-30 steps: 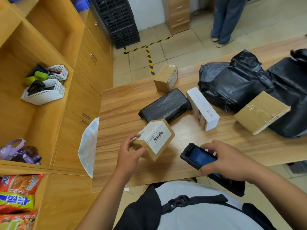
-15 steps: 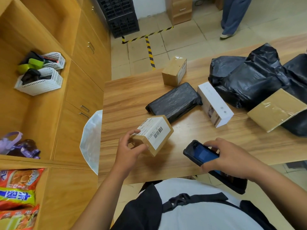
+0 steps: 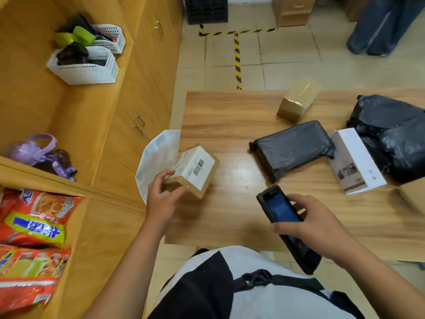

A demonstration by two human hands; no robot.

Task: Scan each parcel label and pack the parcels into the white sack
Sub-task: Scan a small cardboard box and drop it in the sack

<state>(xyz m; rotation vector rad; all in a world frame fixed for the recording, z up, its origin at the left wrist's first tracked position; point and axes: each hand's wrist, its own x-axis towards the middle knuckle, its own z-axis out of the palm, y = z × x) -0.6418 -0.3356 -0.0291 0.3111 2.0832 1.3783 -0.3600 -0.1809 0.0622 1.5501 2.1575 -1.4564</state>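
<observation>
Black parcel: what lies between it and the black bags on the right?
A white box lies flat on the table between the black parcel and the black bags; the head view shows it.

A brown box [image 3: 195, 172] with white barcode label, white sack [image 3: 156, 162], black scanner [image 3: 282, 217], yellow-black striped floor tape [image 3: 237, 58].

Bright, even indoor light; faint soft shadow on the light wooden tabletop [image 3: 230, 116] under the small brown cardboard box with a white barcode label [image 3: 195, 169]. Pale glare patch mid-table, sheen on the flat black plastic-wrapped parcel [image 3: 292, 146] & on the taped brown cardboard box [image 3: 296, 102] at the far edge, which is blurred; screen of the black handheld scanner [image 3: 279, 210] glows dim blue. Wide-angle bend curves the orange-brown wooden cabinets [image 3: 142, 88] at left, & the red snack packets [image 3: 34, 226] near left are soft.
</observation>
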